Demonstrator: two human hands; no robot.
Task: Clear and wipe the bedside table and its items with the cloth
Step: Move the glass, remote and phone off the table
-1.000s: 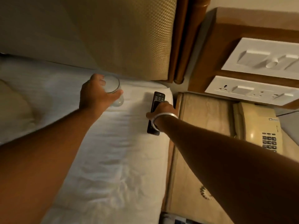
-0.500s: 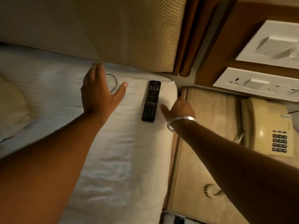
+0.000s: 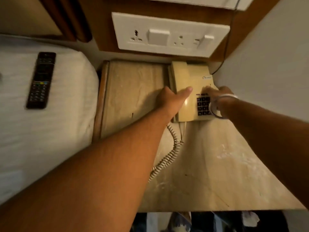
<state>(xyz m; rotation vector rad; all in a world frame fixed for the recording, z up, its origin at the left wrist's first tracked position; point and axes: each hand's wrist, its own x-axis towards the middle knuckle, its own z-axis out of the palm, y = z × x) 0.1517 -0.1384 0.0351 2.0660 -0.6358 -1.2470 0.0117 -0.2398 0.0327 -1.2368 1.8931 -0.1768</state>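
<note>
- The bed [image 3: 41,139], covered in white linen, fills the left side, just beside the counter.
- The bedside counter [image 3: 209,164] has a pale, marbled stone top with whitish smudges and a wooden edge facing the bed.
- A white socket and switch panel [image 3: 168,36] is fixed to the wooden wall behind the counter.
- A cream corded telephone [image 3: 189,77] sits at the counter's back right corner, against the wall; its dark keypad is partly hidden by the right wrist.
- The left hand [image 3: 170,101] clasps the telephone's left side, thumb lying on top, grip closed on it.
- The right hand [image 3: 217,94], a silver bangle at its wrist, rests on the telephone's right side; whether its grip is closed cannot be told.
- A black remote control [image 3: 41,79] lies on the bed, well apart from the telephone.
- A coiled handset cord [image 3: 168,158] trails forward across the counter, partly under the left forearm.
</note>
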